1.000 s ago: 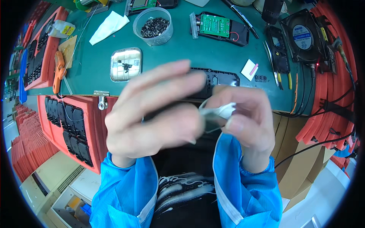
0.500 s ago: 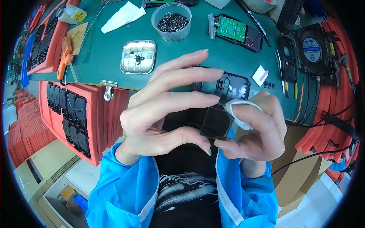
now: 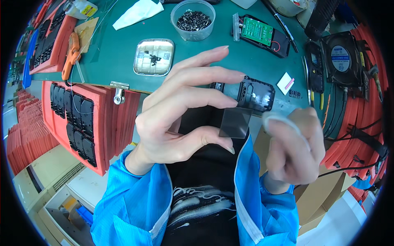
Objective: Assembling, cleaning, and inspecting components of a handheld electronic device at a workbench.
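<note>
My left hand point(image 3: 172, 119) pinches a thin, see-through, smoky square plate point(image 3: 236, 124) by its left side, between thumb and a finger; the other fingers fan out above. To the right of the plate, apart from it, my right hand point(image 3: 296, 149) is curled closed and blurred by motion. A white finger cover point(image 3: 283, 121) sits on its index finger. Whether anything lies in that grip is hidden. Just beyond the plate, at the table's near edge, lies a black plastic housing point(image 3: 257, 95), partly behind my left fingers.
On the green table point(image 3: 111, 57) stand a tub of screws point(image 3: 193, 18) and a metal tray point(image 3: 154, 57) with small black parts. A device with a green circuit board point(image 3: 257, 30), tweezers point(image 3: 306, 80) and a fan point(image 3: 342, 57) lie right. An orange glue gun point(image 3: 72, 55) lies left.
My right hand has let go of the plate's right side and moved away to the right. My left hand still holds the plate. The view has shifted slightly.
</note>
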The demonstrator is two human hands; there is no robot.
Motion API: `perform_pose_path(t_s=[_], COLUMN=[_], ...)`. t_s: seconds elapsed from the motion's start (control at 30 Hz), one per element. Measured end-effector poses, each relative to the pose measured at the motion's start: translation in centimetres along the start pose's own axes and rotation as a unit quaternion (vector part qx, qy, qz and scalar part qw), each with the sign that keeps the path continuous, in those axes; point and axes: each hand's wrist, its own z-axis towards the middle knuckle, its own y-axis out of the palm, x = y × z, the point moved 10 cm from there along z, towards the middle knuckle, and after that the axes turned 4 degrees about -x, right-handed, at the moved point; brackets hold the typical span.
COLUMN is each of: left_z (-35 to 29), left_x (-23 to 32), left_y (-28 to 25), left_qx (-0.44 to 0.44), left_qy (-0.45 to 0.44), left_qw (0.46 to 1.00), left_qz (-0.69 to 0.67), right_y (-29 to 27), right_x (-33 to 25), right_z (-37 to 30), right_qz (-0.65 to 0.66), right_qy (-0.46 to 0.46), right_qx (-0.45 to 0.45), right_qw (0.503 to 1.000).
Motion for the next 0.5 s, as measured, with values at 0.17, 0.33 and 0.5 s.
perform_pose_path(t_s=[0.17,0.33,0.5], left_z=[0.4,0.2,-0.1], left_x=[0.2,0.6,0.1], left_y=[0.1,0.1,-0.4], left_qx=[0.003,0.002,0.032], left_qy=[-0.001,0.007,0.006], left_qw=[1.0,0.999,0.999], left_qz=[0.011,0.038,0.027], right_y=[1.4,3.1,3.0], right_x=[-2.8,-3.3,-3.2], right_z=[1.5,1.7,1.6], right_qz=[-0.034,-0.069,-0.087], right_qy=[-0.051,-0.061,-0.053], right_qx=[-0.099,-0.106,-0.134], right_qw=[0.993,0.99,0.986])
